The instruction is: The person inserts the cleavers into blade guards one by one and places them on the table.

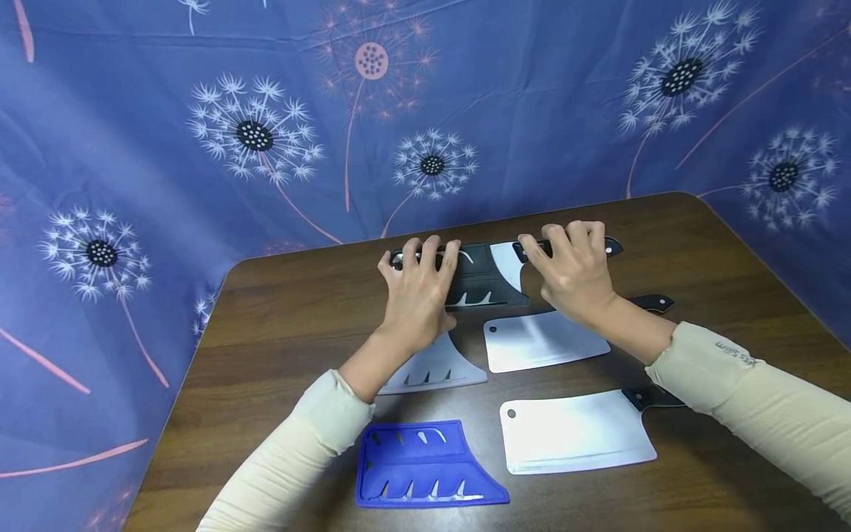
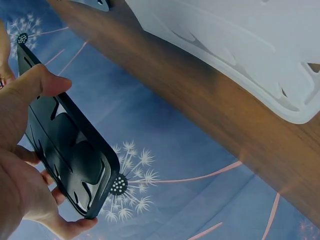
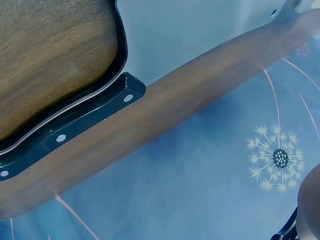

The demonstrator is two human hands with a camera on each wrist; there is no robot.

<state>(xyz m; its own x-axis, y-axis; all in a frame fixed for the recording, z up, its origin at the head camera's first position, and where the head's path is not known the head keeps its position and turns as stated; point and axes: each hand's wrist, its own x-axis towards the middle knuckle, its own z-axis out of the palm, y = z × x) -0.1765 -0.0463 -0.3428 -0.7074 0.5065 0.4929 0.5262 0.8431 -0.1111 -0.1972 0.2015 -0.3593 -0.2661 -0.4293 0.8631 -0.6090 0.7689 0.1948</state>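
My left hand [image 1: 417,299] grips a black blade sheath [image 1: 488,277] near the table's back edge, its fingers over the top edge. In the left wrist view, thumb and fingers hold the sheath [image 2: 70,145] by its two long edges. My right hand [image 1: 573,273] grips the black handle [image 1: 613,246] of a cleaver. Most of that cleaver's blade [image 1: 507,262] is hidden inside the sheath, with a strip showing beside the handle. In the right wrist view, only a bit of the right hand [image 3: 311,205] appears at the lower right edge.
A whitish sheath [image 1: 442,369] lies below my left hand, partly covered by the wrist. A blue sheath [image 1: 425,473] sits nearer the front. Two more cleavers, a middle one [image 1: 541,343] and a front one [image 1: 578,432], lie on the wooden table [image 1: 292,325], handles rightward.
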